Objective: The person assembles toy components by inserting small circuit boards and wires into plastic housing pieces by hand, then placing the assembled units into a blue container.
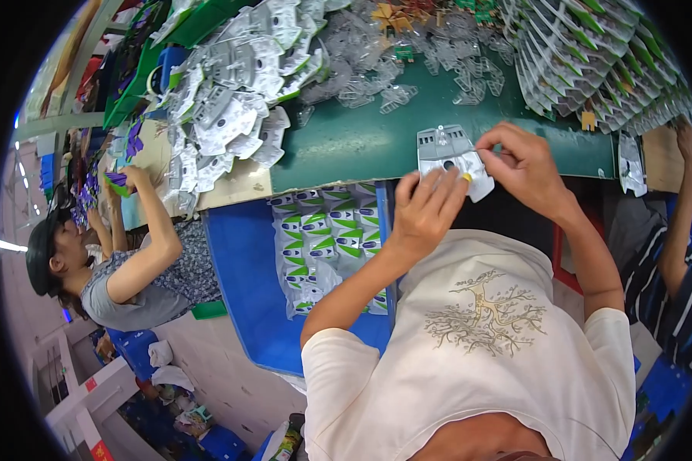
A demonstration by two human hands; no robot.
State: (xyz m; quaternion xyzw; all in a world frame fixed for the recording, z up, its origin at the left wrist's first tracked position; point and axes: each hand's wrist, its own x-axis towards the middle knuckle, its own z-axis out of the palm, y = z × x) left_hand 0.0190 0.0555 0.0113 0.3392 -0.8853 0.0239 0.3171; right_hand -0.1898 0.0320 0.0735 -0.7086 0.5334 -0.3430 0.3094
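Observation:
A grey and white plastic shell (447,143) with slots in its far end lies at the near edge of the green bench, in front of my chest. My left hand (427,213) holds it from the near left, fingers laid over its lower half and hiding part of it. Something yellow shows at one fingertip. At the shell's right edge, my right hand (524,163) is closed in a pinch, thumb and forefinger together. Whatever those fingertips hold, if anything, is too small to make out.
Piled at the far left are similar white shells (238,115). Clear plastic pieces (361,65) lie at the back, beside stacked grey-green shells (573,65). A blue bin (242,269) with bagged white-green units stands below the bench. Co-workers sit left (142,269) and right (661,284).

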